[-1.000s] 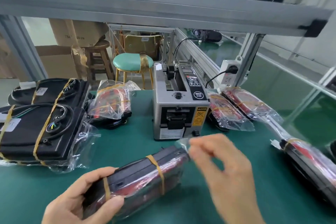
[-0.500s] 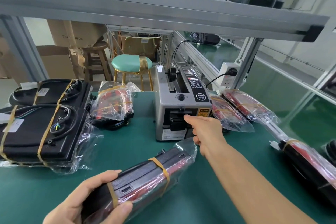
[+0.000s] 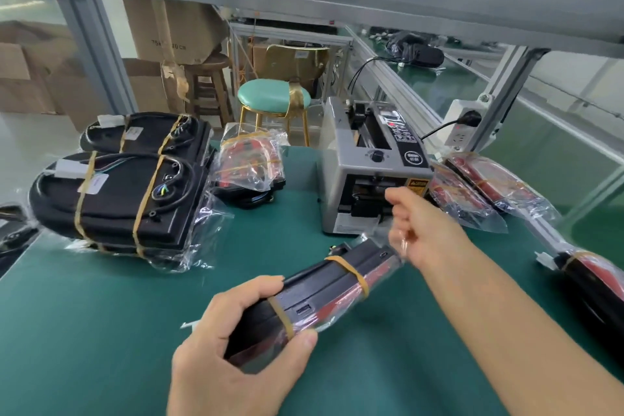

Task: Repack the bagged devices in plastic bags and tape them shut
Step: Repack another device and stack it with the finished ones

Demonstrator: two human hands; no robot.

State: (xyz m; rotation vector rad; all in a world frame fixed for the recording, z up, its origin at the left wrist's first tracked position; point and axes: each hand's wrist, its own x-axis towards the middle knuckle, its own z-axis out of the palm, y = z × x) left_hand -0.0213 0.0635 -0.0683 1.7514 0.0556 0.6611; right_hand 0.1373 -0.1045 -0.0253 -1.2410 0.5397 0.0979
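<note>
Bagged devices lie all across the green mat [image 3: 101,331]: at far left a stack of large black units [image 3: 118,192] banded with tape inside clear plastic, then a smaller red-and-black bagged device [image 3: 250,164] just beside them. Low in the middle, the left hand [image 3: 233,358] grips one end of the device in hand [image 3: 324,294], which already carries two tan bands, its loose bag mouth pointing toward the tape dispenser [image 3: 374,172]. The right hand [image 3: 422,230] is at the dispenser's outlet with fingers curled; whether it pinches a strip of tape I cannot tell. Right of the machine lie two more bagged red devices [image 3: 479,192], and another [image 3: 594,284] sits at the far right edge. Judging by this, bagging is mostly done, and the held one's open end awaits its sealing strip
</note>
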